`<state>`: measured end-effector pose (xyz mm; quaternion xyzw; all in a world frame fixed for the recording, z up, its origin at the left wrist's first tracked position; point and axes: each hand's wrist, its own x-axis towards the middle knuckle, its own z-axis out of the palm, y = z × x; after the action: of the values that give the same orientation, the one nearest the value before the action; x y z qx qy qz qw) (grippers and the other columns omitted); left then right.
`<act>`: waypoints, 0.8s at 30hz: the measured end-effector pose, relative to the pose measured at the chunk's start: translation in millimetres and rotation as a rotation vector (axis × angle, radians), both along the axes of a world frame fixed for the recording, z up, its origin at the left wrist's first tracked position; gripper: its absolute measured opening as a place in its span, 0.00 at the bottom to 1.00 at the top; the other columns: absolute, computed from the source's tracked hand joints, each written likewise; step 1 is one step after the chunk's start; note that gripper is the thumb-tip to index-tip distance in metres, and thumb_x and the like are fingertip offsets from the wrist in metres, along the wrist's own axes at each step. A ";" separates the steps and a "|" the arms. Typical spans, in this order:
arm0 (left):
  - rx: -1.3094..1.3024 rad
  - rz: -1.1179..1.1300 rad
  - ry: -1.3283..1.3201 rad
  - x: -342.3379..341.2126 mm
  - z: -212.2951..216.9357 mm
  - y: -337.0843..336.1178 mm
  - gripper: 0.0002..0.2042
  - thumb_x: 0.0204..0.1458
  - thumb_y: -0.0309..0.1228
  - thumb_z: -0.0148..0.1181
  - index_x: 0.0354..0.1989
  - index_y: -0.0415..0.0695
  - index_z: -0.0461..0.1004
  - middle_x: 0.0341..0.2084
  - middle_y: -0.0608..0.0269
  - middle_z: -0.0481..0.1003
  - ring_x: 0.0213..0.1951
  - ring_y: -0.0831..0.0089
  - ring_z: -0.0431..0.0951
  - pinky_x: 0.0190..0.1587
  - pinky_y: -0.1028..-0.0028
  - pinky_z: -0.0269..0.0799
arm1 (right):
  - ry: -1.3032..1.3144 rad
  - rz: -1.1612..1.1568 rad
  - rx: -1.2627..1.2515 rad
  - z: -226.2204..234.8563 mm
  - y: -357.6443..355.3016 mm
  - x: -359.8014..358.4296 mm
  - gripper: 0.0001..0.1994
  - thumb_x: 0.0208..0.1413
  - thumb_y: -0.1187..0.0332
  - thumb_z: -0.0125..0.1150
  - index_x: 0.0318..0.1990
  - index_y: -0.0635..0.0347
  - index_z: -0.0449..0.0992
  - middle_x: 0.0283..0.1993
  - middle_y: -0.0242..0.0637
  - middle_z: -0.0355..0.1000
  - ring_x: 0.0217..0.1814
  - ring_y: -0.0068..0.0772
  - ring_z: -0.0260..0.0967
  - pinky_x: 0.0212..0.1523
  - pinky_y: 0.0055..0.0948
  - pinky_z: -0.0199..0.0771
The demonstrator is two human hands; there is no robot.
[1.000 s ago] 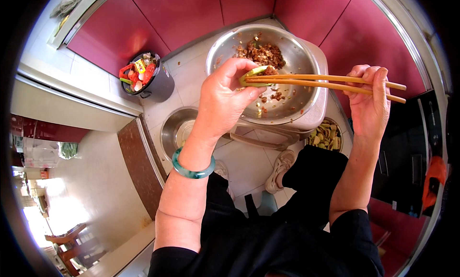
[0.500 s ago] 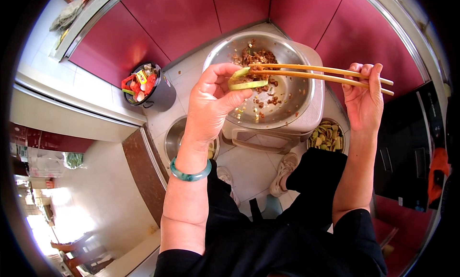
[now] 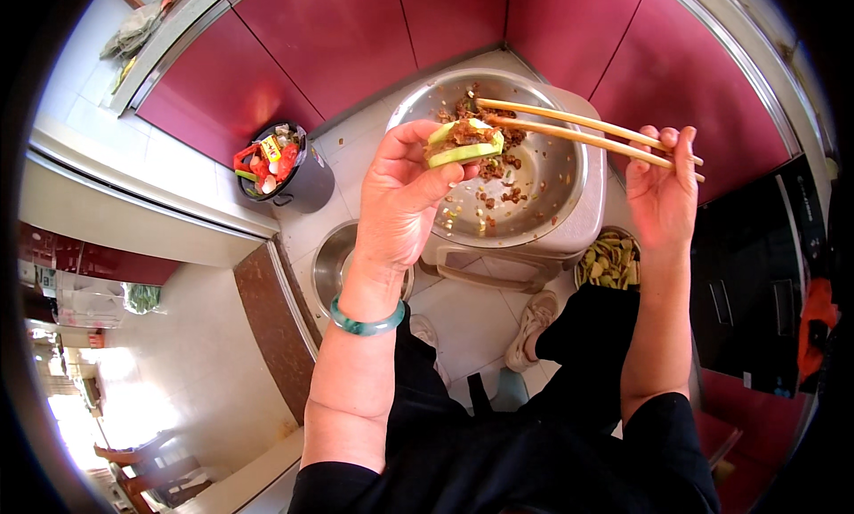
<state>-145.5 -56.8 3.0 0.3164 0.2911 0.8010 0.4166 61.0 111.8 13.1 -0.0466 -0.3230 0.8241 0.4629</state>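
My left hand [image 3: 391, 203] is closed on a pale green vegetable slice [image 3: 466, 154], its thumb below and fingers behind. The slice is split, with brown mince between its layers. My right hand [image 3: 663, 189] grips a pair of wooden chopsticks [image 3: 596, 132] near their rear ends. Their tips are slightly apart, just beyond the slice; whether they touch it I cannot tell. Beneath both hands is a wide steel bowl [image 3: 544, 198], with chopped brown mince [image 3: 462, 98] heaped at its far side and scraps scattered over its bottom.
The bowl stands on a beige stool [image 3: 594, 189]. On the floor are a steel basin [image 3: 331, 269] at left, a bowl of cut green pieces [image 3: 614, 263] at right, and a full dark bin [image 3: 310, 183]. Red cabinets [image 3: 320, 43] line the back; a black appliance [image 3: 734, 292] stands right.
The chopstick tips have moved from the slice toward the far side of the bowl and spread apart slightly. More mince shows in the slice. My left hand has shifted a little to the right.
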 end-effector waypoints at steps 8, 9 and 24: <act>0.033 -0.007 -0.019 -2.9 -2.4 -0.5 0.18 0.45 0.19 0.60 0.45 0.43 0.66 0.41 0.58 0.72 0.43 0.66 0.74 0.47 0.70 0.72 | -0.090 -0.046 0.069 -5.9 2.3 1.6 0.16 0.62 0.56 0.40 0.28 0.56 0.66 0.32 0.37 0.66 0.32 0.27 0.68 0.33 0.23 0.75; 0.029 0.000 -0.015 -2.8 -2.7 -0.2 0.18 0.45 0.20 0.60 0.45 0.43 0.66 0.41 0.58 0.72 0.42 0.65 0.75 0.47 0.70 0.72 | -0.094 -0.048 0.066 -5.9 0.8 -0.3 0.16 0.62 0.56 0.40 0.28 0.56 0.66 0.32 0.38 0.67 0.32 0.27 0.68 0.33 0.23 0.75; 0.054 -0.001 0.004 -5.1 -0.8 -0.7 0.18 0.45 0.19 0.60 0.45 0.44 0.66 0.42 0.59 0.72 0.43 0.66 0.74 0.48 0.71 0.72 | -0.109 -0.050 -0.022 -9.1 -2.2 -3.1 0.16 0.61 0.57 0.41 0.28 0.56 0.66 0.33 0.36 0.66 0.34 0.24 0.66 0.33 0.21 0.76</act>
<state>-150.6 -57.5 2.2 0.3293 0.2699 0.8077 0.4079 58.0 109.6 4.0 -0.1044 -0.3375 0.8121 0.4643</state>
